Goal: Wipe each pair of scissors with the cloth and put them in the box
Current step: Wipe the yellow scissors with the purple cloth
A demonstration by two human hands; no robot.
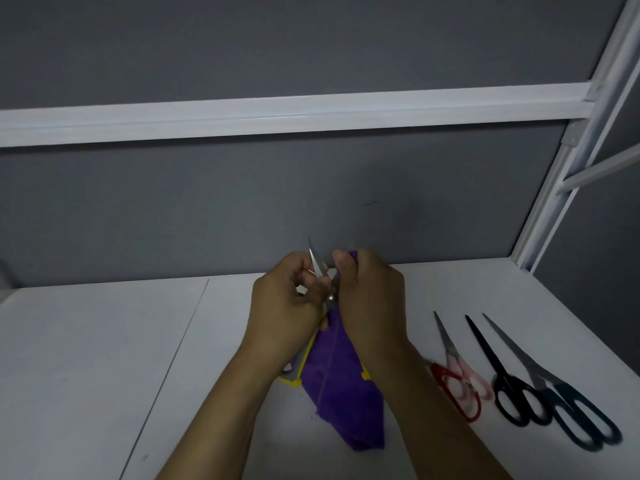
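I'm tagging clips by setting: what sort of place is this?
Probably a staged work booth rather than a home: a flat white tabletop, grey wall panels framed by white metal rails, and red-handled scissors, black-handled scissors and dark blue-handled scissors lined up at the right.

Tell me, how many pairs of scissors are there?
5. A yellow pair in the left hand, the right hand wiping it with the cloth; right on the table, a red pair, a pink pair overlapping it, a black pair, a blue pair. Arms may hide more.
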